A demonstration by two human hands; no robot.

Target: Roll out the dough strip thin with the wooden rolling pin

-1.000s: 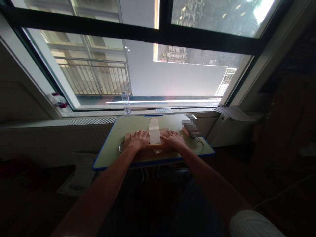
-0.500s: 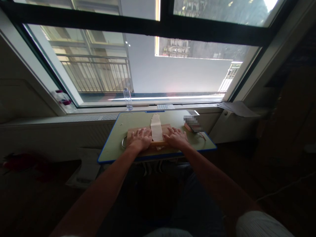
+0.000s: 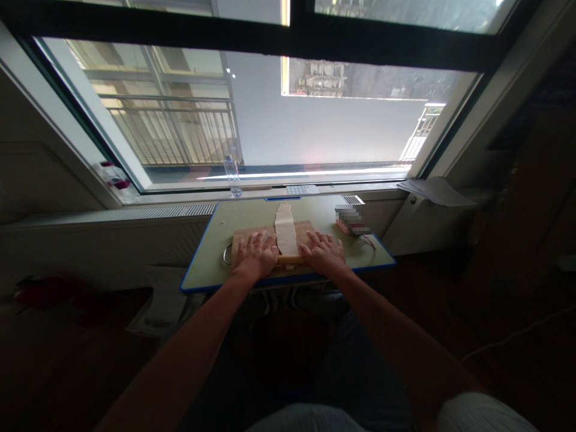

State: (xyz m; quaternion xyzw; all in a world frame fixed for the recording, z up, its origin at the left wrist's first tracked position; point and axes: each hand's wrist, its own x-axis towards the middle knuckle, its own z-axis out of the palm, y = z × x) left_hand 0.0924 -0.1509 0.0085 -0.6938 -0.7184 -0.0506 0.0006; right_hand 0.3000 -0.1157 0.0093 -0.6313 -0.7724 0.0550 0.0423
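The thin wooden rolling pin (image 3: 288, 260) lies nine-to-three under both flat, unclenched palms (left hand (image 3: 255, 255), right hand (image 3: 322, 253)); the long pale dough strip (image 3: 285, 231) runs toward twelve

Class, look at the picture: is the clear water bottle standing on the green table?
No, the bottle stands on the window sill behind the table, beyond its far left corner.

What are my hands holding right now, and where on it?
A rolling pin. Left hand and right hand press flat on its two ends, palms down, not gripping. Its middle lies across the near end of the dough strip.
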